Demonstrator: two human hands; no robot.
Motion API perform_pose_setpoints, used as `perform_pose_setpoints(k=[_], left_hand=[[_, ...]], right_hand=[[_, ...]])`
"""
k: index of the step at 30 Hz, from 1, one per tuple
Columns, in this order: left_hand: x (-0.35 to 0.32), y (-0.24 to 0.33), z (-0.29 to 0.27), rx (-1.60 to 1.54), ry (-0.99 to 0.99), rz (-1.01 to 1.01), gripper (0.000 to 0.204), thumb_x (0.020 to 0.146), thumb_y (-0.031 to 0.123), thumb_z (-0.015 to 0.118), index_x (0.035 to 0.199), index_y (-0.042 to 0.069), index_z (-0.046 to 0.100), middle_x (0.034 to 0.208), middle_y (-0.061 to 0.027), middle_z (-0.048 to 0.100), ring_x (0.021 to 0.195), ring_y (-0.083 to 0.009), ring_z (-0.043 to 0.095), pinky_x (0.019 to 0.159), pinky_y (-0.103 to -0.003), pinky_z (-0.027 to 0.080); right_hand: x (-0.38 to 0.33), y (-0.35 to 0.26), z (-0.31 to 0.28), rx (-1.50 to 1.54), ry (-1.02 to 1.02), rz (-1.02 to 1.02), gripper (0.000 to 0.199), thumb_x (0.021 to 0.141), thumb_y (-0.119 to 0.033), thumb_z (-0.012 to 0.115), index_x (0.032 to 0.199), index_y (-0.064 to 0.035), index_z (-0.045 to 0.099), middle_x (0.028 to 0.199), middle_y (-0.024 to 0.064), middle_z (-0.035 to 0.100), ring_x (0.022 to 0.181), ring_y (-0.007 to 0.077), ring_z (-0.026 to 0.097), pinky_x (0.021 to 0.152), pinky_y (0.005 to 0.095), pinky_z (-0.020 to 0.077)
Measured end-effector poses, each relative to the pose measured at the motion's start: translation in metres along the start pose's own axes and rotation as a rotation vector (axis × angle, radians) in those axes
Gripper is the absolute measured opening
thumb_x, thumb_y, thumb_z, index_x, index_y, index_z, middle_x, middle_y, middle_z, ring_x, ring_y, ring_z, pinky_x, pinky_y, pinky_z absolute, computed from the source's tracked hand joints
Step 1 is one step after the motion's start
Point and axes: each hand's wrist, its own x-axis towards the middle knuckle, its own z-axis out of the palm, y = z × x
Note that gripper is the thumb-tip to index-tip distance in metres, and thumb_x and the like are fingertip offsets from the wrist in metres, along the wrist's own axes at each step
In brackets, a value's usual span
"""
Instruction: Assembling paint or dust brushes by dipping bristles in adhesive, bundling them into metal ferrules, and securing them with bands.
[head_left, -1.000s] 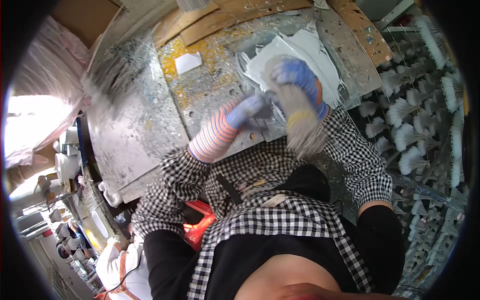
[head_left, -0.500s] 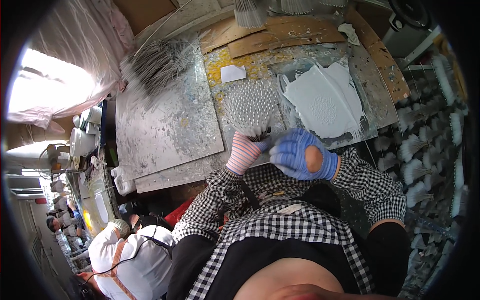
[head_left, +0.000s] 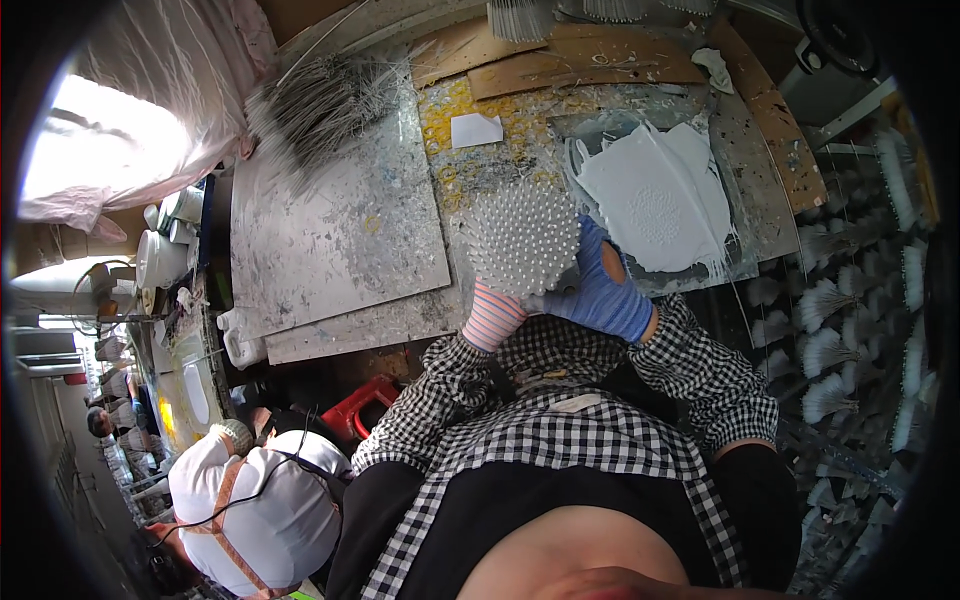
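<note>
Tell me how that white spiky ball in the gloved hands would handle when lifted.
The white spiky ball is probably light for its size: both hands, left hand and right hand, hold it up from underneath alone. Its thin spikes look likely to bend or snag. Being round, it would likely roll if set on the paint-spattered table.

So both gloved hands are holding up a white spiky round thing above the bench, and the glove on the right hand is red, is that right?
Not quite. The head view shows the right hand in a blue glove, not a red one. The rest holds: both gloved hands, the left hand in a pink-striped glove, hold up the white spiky round thing above the bench.
</note>
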Motion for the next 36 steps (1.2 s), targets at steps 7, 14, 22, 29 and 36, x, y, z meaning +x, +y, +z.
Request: perform_pose_setpoints(k=[7,14,22,29,36], left_hand=[[0.02,-0.012,0.018,-1.818,-0.338,0.347,0.057,0.109,0.039,0.024,0.161,0.013,0.022,0.164,-0.0088,0.031,0.149,-0.0292,0.032,0.124,-0.045,0.027],[0.006,-0.025,0.015,-0.127,0.107,-0.03,0.056,0.11,0.038,0.023,0.161,0.014,0.022,0.164,-0.0082,0.03,0.149,-0.0277,0.032,0.124,-0.044,0.027],[0.008,-0.024,0.004,-0.151,0.002,0.046,0.058,0.109,0.039,0.026,0.161,0.015,0.02,0.165,-0.0071,0.028,0.151,-0.0263,0.029,0.124,-0.044,0.026],[0.02,0.005,0.007,-1.694,-0.315,0.249,0.055,0.108,0.034,0.029,0.159,0.013,0.024,0.162,-0.0084,0.033,0.146,-0.0277,0.037,0.123,-0.045,0.029],[0.009,0.025,-0.004,-0.739,0.48,-0.084,0.059,0.098,0.045,0.06,0.139,0.004,0.05,0.133,-0.0184,0.06,0.12,-0.0267,0.062,0.102,-0.046,0.054]], right_hand=[[0.006,0.004,0.014,0.129,-0.08,0.094,0.082,0.069,-0.019,0.089,0.136,-0.0002,0.044,0.128,0.0145,0.061,0.116,0.0269,0.061,0.103,0.0395,0.0505],[0.003,-0.003,0.012,0.161,-0.023,0.132,0.083,0.067,-0.02,0.09,0.135,-0.0011,0.046,0.128,0.0144,0.062,0.116,0.0256,0.062,0.102,0.0389,0.0512],[0.002,0.01,0.017,0.013,-0.068,0.074,0.081,0.068,-0.023,0.091,0.134,-0.002,0.048,0.129,0.0141,0.06,0.117,0.0272,0.061,0.104,0.0396,0.0491],[0.005,0.021,0.02,-0.065,-0.066,0.059,0.089,0.07,-0.029,0.089,0.142,-0.0036,0.044,0.134,0.0137,0.057,0.125,0.0298,0.055,0.112,0.0415,0.0424],[-0.006,0.118,0.014,0.142,-0.042,-0.119,0.073,0.083,-0.042,0.078,0.141,-0.0066,0.051,0.138,0.0112,0.058,0.129,0.029,0.054,0.114,0.0464,0.0403]])
